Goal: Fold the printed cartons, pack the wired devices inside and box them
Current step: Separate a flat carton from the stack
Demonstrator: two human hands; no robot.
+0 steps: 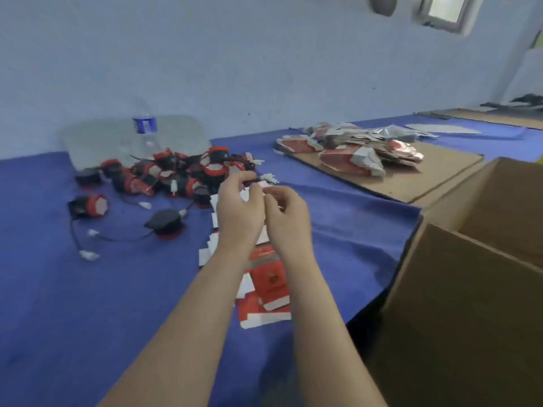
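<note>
Packing is barely starting: left hand is pinching a wire; right hand is curling, grip unclear. Devices are lying loose, cartons flat, box waiting open.

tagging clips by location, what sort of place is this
Probably a small packing workshop: a heap of wired devices on a blue-covered bench, stacks of flat printed cartons, and a large open cardboard box at the right.

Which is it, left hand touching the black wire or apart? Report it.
Touching. The head view shows the left hand pinching the wire just behind its white connector.
</note>
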